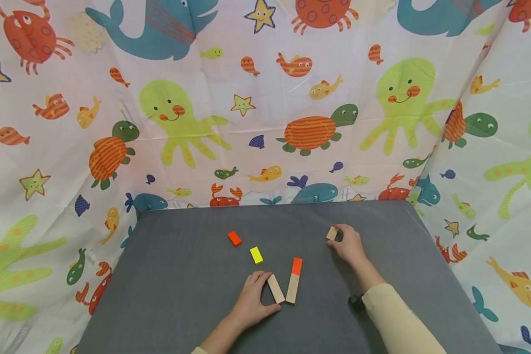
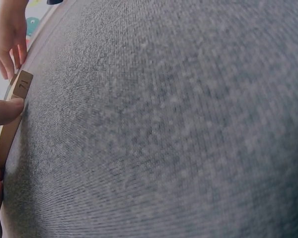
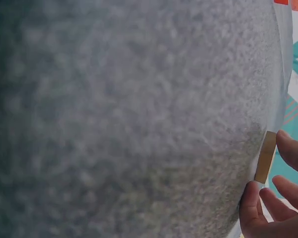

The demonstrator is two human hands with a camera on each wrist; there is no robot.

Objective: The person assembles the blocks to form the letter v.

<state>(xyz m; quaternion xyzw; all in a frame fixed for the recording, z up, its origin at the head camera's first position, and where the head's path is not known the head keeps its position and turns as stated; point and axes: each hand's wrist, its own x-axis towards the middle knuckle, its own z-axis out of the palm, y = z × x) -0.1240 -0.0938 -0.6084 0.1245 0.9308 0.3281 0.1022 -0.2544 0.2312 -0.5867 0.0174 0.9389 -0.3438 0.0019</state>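
My left hand (image 1: 252,301) holds a plain wooden block (image 1: 276,289) by its two ends, thumb at the near end and fingers at the far end. In the left wrist view this wooden block (image 2: 9,136) lies along the left edge, with a dark mark on its end. Just right of it, another plain wooden block (image 1: 292,289) lies end to end with an orange block (image 1: 297,266). Farther right, my right hand (image 1: 350,246) pinches a wooden block (image 1: 332,233) between thumb and fingers. The right wrist view shows that wooden block (image 3: 265,157) between the fingertips.
A yellow block (image 1: 256,255) lies beyond my left hand, and a red-orange block (image 1: 234,238) lies farther back to its left. The grey cloth-covered table (image 1: 172,275) meets a curtain (image 1: 256,182) printed with sea animals at the back and sides.
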